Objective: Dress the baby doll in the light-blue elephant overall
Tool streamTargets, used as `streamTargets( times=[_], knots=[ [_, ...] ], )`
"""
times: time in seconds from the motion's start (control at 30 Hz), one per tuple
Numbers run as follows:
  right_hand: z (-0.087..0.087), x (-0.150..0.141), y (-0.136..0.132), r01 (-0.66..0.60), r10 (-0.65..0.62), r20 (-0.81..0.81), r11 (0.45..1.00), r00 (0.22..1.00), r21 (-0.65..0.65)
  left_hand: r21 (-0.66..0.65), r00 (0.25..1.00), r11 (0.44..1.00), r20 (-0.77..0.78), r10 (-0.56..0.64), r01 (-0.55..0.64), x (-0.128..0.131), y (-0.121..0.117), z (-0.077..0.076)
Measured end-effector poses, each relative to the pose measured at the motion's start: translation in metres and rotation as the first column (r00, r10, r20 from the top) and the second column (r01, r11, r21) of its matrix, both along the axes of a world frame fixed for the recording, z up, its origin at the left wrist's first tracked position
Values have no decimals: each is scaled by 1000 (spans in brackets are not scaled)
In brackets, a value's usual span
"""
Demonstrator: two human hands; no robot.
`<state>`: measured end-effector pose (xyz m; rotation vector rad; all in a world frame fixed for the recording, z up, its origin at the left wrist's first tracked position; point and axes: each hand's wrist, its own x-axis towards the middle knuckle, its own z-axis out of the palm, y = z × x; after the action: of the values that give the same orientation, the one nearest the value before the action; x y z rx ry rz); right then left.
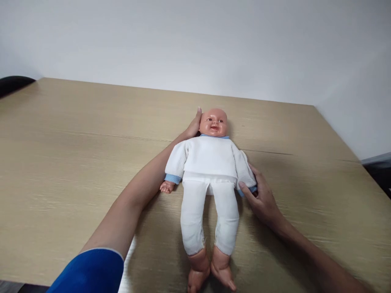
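A baby doll lies on its back on the wooden table, head away from me and bare feet toward me. It wears a white top with blue cuffs and white trousers. My left hand rests against the left side of the doll's head, fingers partly hidden behind it. My right hand grips the doll's arm at the blue cuff of the sleeve on the right side, thumb on the sleeve. The doll's other hand lies bare on the table beside my left forearm.
A plain white wall rises behind the table's far edge. A dark rounded object shows at the far left past the table. Another dark object sits beyond the table's right edge.
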<state>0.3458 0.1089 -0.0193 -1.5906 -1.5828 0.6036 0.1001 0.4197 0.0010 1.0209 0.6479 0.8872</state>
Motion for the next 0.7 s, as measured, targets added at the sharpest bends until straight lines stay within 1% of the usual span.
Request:
streamTargets(
  times=[0.1, 0.23, 0.33, 0.6, 0.7],
  knots=[
    [0, 0, 0, -3, 3, 1, 1000, 1000, 1, 25, 1000, 1000, -13, 18, -18, 0, 1, -1],
    [-1, 0, 0, -5, 5, 4, 1000, 1000, 6, 25, 1000, 1000, -30, -1, 1, 0, 1, 0],
    [-1, 0, 0, -2, 1, 8, 1000, 1000, 18, 36, 998, 999, -62, 8, -6, 0, 3, -1],
    [-1, 0, 0, 5, -5, 11, 1000, 1000, 13, 114, 985, 991, -149, 85, -68, -4, 14, -15],
    [-1, -1, -1, 9, -9, 13, 1000, 1000, 21, 135, 979, 988, -178, 97, -73, -5, 17, -18]
  ],
)
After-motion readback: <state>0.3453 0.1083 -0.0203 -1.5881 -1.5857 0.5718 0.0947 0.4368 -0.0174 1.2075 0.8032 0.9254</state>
